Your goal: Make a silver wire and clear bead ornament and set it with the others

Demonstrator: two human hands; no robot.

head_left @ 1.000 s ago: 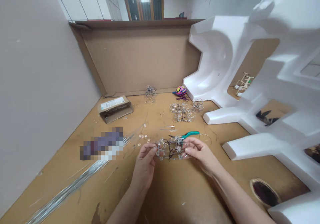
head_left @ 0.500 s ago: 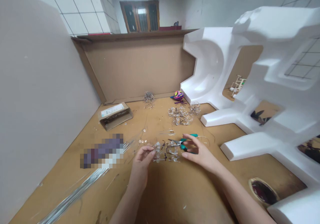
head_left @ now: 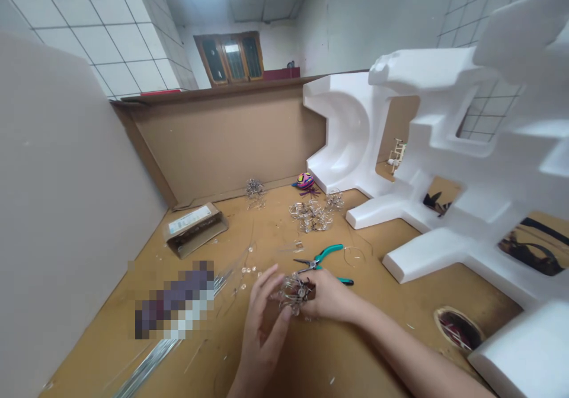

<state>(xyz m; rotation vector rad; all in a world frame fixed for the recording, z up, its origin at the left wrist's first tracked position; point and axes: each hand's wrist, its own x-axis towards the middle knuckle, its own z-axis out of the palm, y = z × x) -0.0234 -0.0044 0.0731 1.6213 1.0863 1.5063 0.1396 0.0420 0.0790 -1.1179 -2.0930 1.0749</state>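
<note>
A bundled wire piece with clear beads [head_left: 294, 294] is at the front middle of the table, between my hands. My right hand [head_left: 328, 295] grips it from the right, its fingers partly hidden behind the wire. On the left side, my left hand [head_left: 265, 321] has its fingers and thumb spread around the piece; whether the thumb touches it I cannot tell. Just beyond my right hand lie long-nose pliers with green handles [head_left: 329, 251], jaws pointing left.
More wire pieces [head_left: 313, 215] lie farther back, near a colourful patterned object [head_left: 305, 180]. White foam packing [head_left: 411, 262] borders the right, beside a round hole [head_left: 457, 329]. At left are a small cardboard box [head_left: 195, 232], metal wires [head_left: 151, 362] and loose clear beads [head_left: 249, 270].
The pieces held apart between both hands were lowered beside the pliers; now a compact bundle is in my right hand, which has moved inward. My left hand's fingers have spread. The view has tilted up.
</note>
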